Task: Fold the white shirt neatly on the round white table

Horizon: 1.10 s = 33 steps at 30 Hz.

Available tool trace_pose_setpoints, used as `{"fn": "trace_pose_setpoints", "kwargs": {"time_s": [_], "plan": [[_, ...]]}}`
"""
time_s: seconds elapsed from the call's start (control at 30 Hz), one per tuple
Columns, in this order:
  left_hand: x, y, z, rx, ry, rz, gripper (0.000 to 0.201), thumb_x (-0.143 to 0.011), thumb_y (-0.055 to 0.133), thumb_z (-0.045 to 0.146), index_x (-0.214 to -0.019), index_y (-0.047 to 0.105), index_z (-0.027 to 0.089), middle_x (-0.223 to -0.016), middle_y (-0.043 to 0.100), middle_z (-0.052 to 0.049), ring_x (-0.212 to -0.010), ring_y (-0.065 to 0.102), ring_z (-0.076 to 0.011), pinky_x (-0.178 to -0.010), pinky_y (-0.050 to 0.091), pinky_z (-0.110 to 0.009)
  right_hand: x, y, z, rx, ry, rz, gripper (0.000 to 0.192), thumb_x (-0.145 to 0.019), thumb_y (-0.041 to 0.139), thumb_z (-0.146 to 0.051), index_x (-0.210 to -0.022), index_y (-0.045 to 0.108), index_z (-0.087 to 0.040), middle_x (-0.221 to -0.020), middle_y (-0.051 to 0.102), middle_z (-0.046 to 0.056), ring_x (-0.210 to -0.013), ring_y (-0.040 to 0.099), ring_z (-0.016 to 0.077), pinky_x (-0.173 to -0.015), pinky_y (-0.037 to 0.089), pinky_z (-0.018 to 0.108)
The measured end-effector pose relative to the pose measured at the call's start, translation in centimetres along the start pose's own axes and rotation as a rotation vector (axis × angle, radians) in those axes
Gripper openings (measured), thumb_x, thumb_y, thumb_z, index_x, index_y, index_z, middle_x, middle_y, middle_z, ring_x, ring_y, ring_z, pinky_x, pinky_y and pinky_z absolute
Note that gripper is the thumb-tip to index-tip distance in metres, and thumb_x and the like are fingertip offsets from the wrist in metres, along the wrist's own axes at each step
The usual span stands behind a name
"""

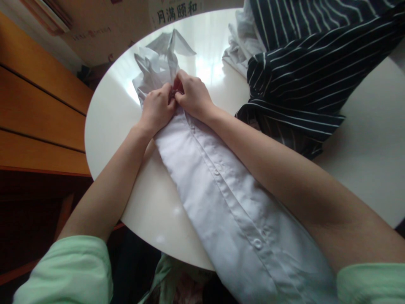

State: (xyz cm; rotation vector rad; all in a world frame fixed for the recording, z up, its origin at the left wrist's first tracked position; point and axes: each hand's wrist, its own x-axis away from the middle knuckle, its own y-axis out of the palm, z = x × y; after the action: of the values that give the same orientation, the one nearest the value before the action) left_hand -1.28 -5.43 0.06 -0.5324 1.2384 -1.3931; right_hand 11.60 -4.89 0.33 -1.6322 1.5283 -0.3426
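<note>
Holding a white shirt (218,194) with two hands, near its far end.

Pinching the cloth with the left hand (160,105), thumb and fingers clamped on it. Pinching with the right hand (193,95) too, clamped on the shirt's front edge, just beside the left. Too small and dark to tell about a button in the grip. As for the shirt: lying long on the white desk (107,114), slanting to the near right and past the near edge, with buttons (257,243) in a row down the front. Bunched and sticking up beyond the hands. Over on the right of the desk: a black striped cloth (300,71) in a heap, with a pale cloth (242,42) against it. On both arms, green sleeves (72,266), pushed up.
</note>
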Motion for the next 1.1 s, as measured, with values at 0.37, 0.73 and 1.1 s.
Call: {"fn": "trace_pose_setpoints", "kwargs": {"time_s": [0.37,0.73,1.1], "plan": [[0.08,-0.26,0.54,-0.092,-0.072,-0.042,0.016,-0.083,0.04,0.029,-0.089,0.055,0.026,-0.085,0.065,-0.005,-0.095,0.057,-0.0258,-0.074,0.038,-0.037,0.01,0.0,-0.01,-0.006,-0.001,0.003,0.013,-0.078,0.043,-0.012,-0.087,0.049,-0.02,-0.089,0.06,0.004,-0.088,0.056,0.0169,-0.077,0.041,0.025],[0.02,-0.26,0.34,-0.04,-0.063,-0.091,0.016,-0.086,0.037,0.031,-0.091,0.051,0.027,-0.077,0.064,-0.003,-0.101,0.051,-0.0248,-0.08,0.032,-0.037,0.03,-0.04,0.05,0.0,-0.028,0.007,0.012,-0.077,0.042,-0.012,-0.085,0.047,-0.019,-0.088,0.059,0.003,-0.084,0.056,0.0152,-0.075,0.04,0.025],[0.09,-0.22,0.49,-0.061,-0.07,-0.045,0.009,-0.084,0.041,0.025,-0.086,0.05,0.022,-0.081,0.061,-0.003,-0.089,0.052,-0.022,-0.076,0.033,-0.035,0.06,-0.28,-0.13,0.008,0.017,-0.017,0.012,-0.079,0.044,-0.018,-0.089,0.051,-0.022,-0.087,0.061,0.004,-0.091,0.056,0.0195,-0.079,0.042,0.028]]}}
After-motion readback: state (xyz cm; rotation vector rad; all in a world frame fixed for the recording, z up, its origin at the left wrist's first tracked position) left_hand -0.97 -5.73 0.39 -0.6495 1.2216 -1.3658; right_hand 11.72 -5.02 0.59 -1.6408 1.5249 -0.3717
